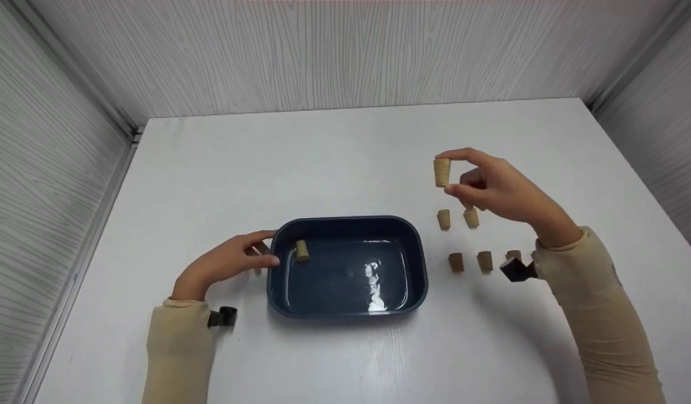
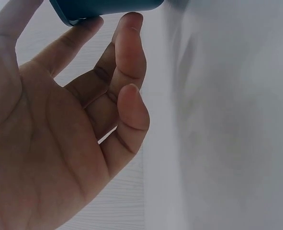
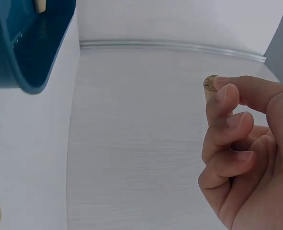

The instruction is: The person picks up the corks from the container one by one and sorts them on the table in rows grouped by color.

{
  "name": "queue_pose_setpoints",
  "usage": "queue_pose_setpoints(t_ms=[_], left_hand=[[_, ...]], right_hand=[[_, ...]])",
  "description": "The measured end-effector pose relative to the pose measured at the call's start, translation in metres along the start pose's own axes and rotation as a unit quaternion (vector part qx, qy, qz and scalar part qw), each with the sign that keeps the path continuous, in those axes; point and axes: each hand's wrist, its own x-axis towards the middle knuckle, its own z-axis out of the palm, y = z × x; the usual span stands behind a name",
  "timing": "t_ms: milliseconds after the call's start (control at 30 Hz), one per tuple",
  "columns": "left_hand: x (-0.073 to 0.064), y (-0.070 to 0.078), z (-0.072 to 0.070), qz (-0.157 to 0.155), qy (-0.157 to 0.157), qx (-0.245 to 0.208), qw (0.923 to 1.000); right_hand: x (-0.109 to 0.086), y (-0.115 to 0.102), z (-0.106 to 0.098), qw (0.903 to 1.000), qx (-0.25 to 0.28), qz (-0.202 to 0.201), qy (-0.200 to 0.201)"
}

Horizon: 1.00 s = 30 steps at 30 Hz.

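Observation:
A tapered cork (image 1: 442, 173) is pinched between the thumb and a finger of my right hand (image 1: 494, 188), raised at the right of the head view. The same cork (image 3: 209, 85) shows its speckled end in the right wrist view, partly hidden by fingers. My left hand (image 1: 233, 258) grips the left rim of a dark blue rectangular tub (image 1: 345, 316), thumb over the edge. From the left wrist view, the other fingers (image 2: 130, 57) of this hand are loosely bent beneath the tub's edge. One cork (image 1: 302, 251) lies inside the tub, near its left wall.
Right of the tub, several corks stand on the white table (image 1: 345, 157) in two rows, among them a near-row cork (image 1: 456, 262) and a far-row cork (image 1: 444, 219). The right wrist mount (image 1: 518, 270) partly covers another. Grey panels (image 1: 323, 56) enclose the table.

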Motion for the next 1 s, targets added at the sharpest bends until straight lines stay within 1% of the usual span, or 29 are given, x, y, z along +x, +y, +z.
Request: queue_pose_setpoints(t_ms=[167, 267, 400, 533, 600, 800, 900, 1000], left_hand=[[-0.003, -0.001, -0.002, -0.002, -0.003, 0.0, 1.0], [-0.004, -0.002, -0.003, -0.002, -0.001, 0.0, 1.0], [-0.004, -0.003, -0.002, -0.004, -0.002, -0.002, 1.0], [-0.004, -0.004, -0.002, 0.001, -0.004, -0.008, 1.0], [-0.004, -0.002, -0.002, 0.002, -0.004, -0.009, 1.0], [-0.006, 0.001, -0.003, 0.0, -0.004, -0.011, 0.9999], [-0.005, -0.001, -0.002, 0.004, -0.003, -0.011, 0.9999], [-0.005, -0.002, 0.0, 0.001, -0.004, -0.012, 0.9999]], right_hand=[[-0.018, 0.028, -0.01, 0.9999, 0.0, 0.009, 0.013], [-0.029, 0.046, -0.016, 0.9993, -0.008, 0.029, 0.02], [-0.041, 0.07, -0.022, 0.997, -0.034, 0.068, 0.011], [-0.052, 0.093, -0.025, 0.9903, -0.065, 0.123, -0.005], [-0.056, 0.104, -0.026, 0.9881, -0.069, 0.137, -0.013], [-0.063, 0.129, -0.029, 0.9862, -0.068, 0.148, -0.03], [-0.063, 0.136, -0.031, 0.9831, -0.07, 0.164, -0.04], [-0.061, 0.14, -0.033, 0.9775, -0.079, 0.187, -0.059]])
